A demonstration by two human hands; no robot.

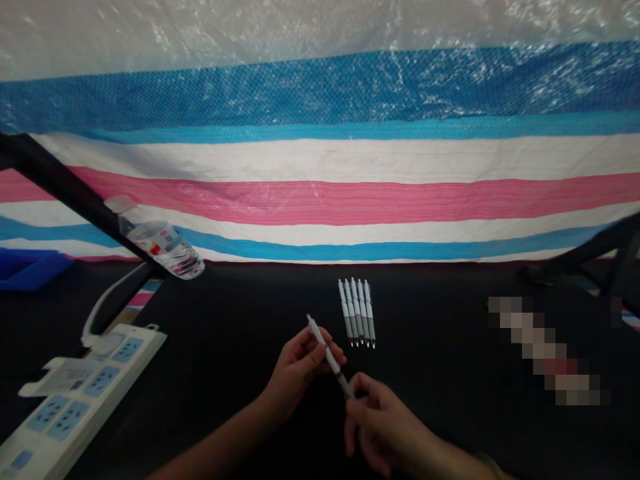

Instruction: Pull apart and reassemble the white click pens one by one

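Observation:
A white pen with a grey lower part (330, 357) slants between my two hands near the middle of the black table. My left hand (303, 363) pinches its white upper barrel. At the grey lower end, my right hand (377, 417) has its thumb and fingers closed on the pen, and the tip is hidden there. Beyond my hands, a row of several similar pens (357, 317) lies side by side on the table, tips toward me.
A white power strip (85, 400) with a plugged-in cable lies at the left. Behind it a clear water bottle (167, 247) leans by a black bar. A blue tray (35, 269) stands far left. Striped sheeting (350, 200) hangs behind; a pixelated strip shows at right.

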